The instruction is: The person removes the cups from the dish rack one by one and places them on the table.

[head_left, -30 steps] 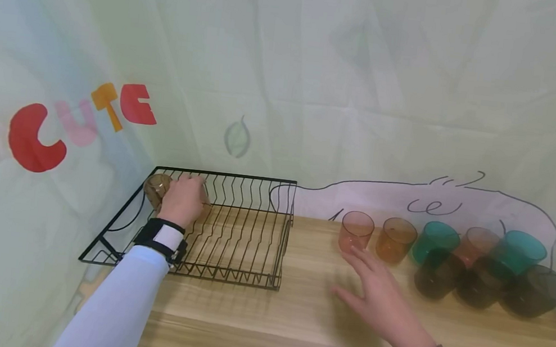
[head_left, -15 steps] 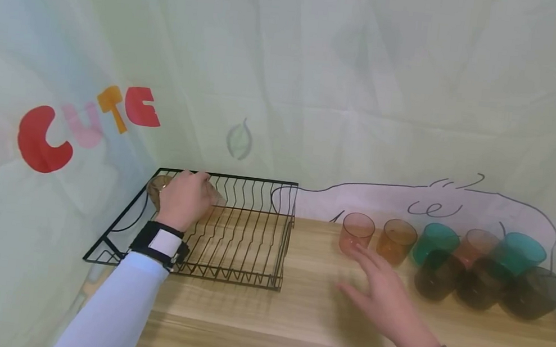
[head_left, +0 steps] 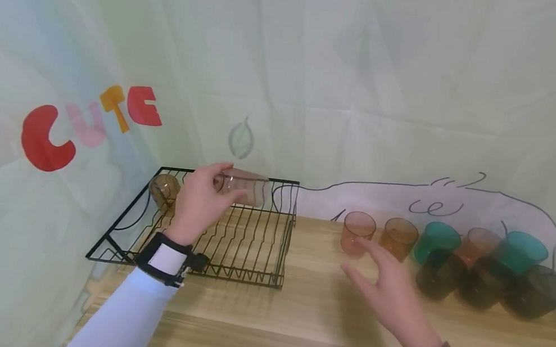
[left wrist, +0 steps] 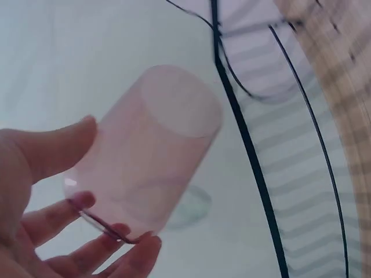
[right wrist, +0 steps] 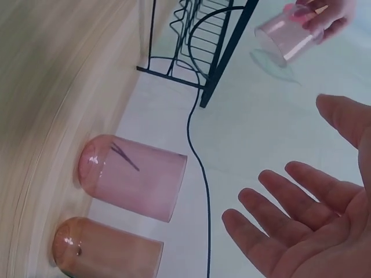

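Observation:
My left hand grips a clear pink cup, lying nearly sideways above the back of the black wire rack. In the left wrist view, the thumb is on one side of the pink cup and the fingertips are around its other end. An amber-brown cup leans in the rack's back left corner. On the right, my right hand is held with fingers spread, nothing in it. It is nearest to a second pink cup standing on the table; the right wrist view shows a gap between them.
Beside the standing pink cup is an orange cup. Further right stand a teal cup, another teal cup, a reddish cup and several dark cups. A printed cloth hangs behind the wooden table.
My left hand has raised the pink cup from the rack's back left and moved it right, turning it sideways. The amber-brown cup stays behind. My right hand has barely shifted.

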Available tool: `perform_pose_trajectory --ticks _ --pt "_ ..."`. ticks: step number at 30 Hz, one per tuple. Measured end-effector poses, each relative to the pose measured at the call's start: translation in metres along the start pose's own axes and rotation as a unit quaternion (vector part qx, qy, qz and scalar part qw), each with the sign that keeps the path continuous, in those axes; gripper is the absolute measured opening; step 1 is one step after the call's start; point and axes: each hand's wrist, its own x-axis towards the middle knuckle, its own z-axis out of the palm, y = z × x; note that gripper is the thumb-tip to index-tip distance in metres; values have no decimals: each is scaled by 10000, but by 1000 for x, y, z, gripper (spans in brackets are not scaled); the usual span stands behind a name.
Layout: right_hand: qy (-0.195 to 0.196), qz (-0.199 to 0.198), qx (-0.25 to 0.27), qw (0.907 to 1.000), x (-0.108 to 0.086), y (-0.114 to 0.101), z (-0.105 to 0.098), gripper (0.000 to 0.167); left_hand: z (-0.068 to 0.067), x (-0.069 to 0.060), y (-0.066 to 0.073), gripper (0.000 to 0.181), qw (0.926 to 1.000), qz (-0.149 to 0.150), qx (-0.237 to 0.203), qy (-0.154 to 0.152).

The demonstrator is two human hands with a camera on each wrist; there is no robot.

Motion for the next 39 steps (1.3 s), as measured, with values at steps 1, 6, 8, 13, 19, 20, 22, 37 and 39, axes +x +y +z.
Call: perform_pose_trajectory --ticks 1,6,8,13,19,20,22,37,39 --pt "40 52 48 10000 0 0 0 60 1 -2 4 63 9996 -21 -262 60" --pt "186 303 302 9989 1 -3 -1 61 9 -12 23 63 9811 -364 -1900 73" --pt "199 370 425 9982 1 -4 -1 62 13 -16 31 63 9680 -577 -2444 6" --pt "135 409 894 9951 3 -10 -2 64 16 -28 56 61 9323 -1148 -3418 -287" --pt "50 470 1560 9866 3 -18 -4 57 13 -46 89 56 8955 -1559 -4123 -608" --pt "32 477 1649 9851 3 -20 -4 57 14 -48 93 55 8917 -1590 -4186 -665" --pt "-24 482 1786 9827 3 -23 -3 57 19 -53 98 54 8838 -1648 -4310 -768" --pt "-60 512 2338 9709 4 -31 0 56 61 -66 94 58 8912 -1066 -4303 -955" --pt "-60 532 2316 9713 4 -30 0 56 60 -67 95 60 8914 -1064 -4280 -1042"
